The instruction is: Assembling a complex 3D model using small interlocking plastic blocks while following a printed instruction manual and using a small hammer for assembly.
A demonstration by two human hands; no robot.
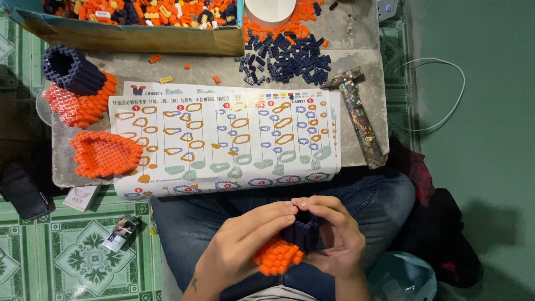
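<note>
Over my lap, both hands hold one small brick model (290,245) with an orange lower part and a dark navy top. My left hand (245,239) wraps its left side, fingers curled over the top. My right hand (340,237) cups the right side, fingertips meeting the left hand's above the navy part. Ahead on the grey slab (356,33) lies a printed instruction sheet (223,142) with orange and blue diagrams.
Left of the sheet sit an orange shell piece (103,153) and an orange-and-navy built piece (78,86). A cardboard tray (134,36) of loose bricks stands at the back, a navy brick pile (290,58) beside it, a hammer (359,114) at right. A phone (22,189) lies on the floor.
</note>
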